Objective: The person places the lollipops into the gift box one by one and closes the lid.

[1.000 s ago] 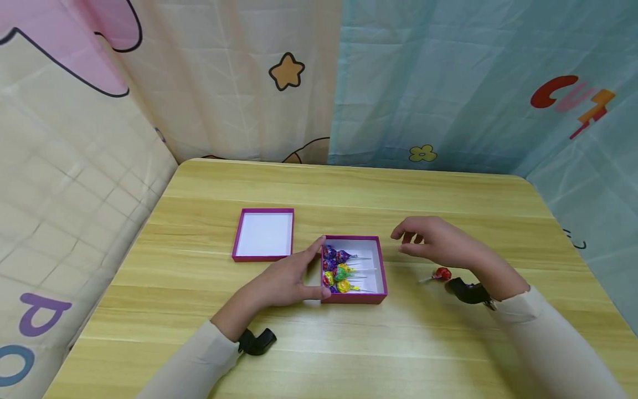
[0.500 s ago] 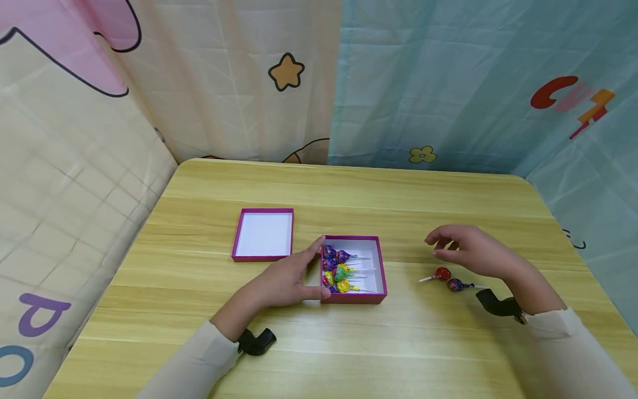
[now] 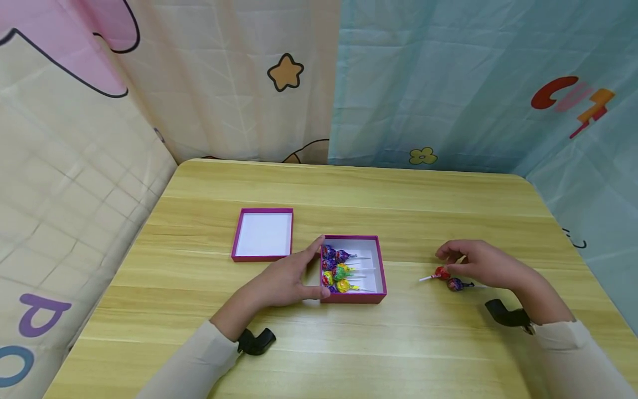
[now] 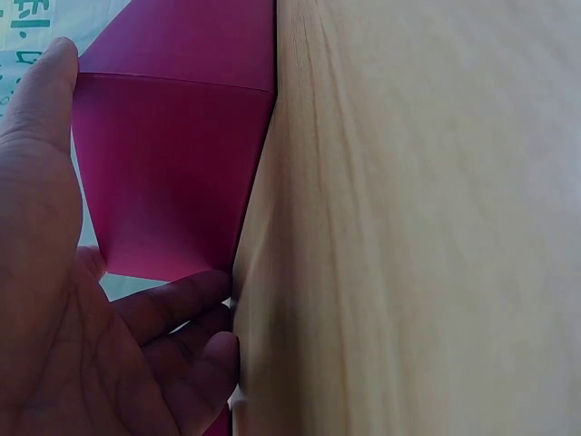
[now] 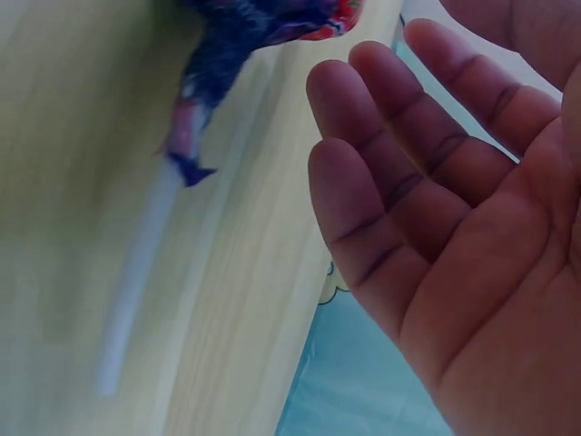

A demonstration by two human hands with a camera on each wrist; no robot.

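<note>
An open magenta box (image 3: 379, 265) with a white inside holds several wrapped lollipops (image 3: 338, 270). My left hand (image 3: 299, 277) grips its left wall, thumb at the far corner and fingers at the near corner; the left wrist view shows the hand (image 4: 54, 272) against the magenta box wall (image 4: 172, 173). Right of the box, a red lollipop (image 3: 441, 272) and a dark blue lollipop (image 3: 454, 285) lie on the table. My right hand (image 3: 473, 261) hovers just over them, fingers relaxed and holding nothing. In the right wrist view its palm (image 5: 436, 209) faces the blue lollipop (image 5: 236, 45).
The box's lid (image 3: 263, 234) lies upside down to the left of the box. The wooden table (image 3: 349, 188) is ringed by patterned fabric walls (image 3: 448, 83) at the back and on both sides. Black wrist cameras (image 3: 255, 340) sit on both forearms.
My right hand has moved right and down, from just beside the box to above the two loose lollipops. The left hand and the box have stayed put.
</note>
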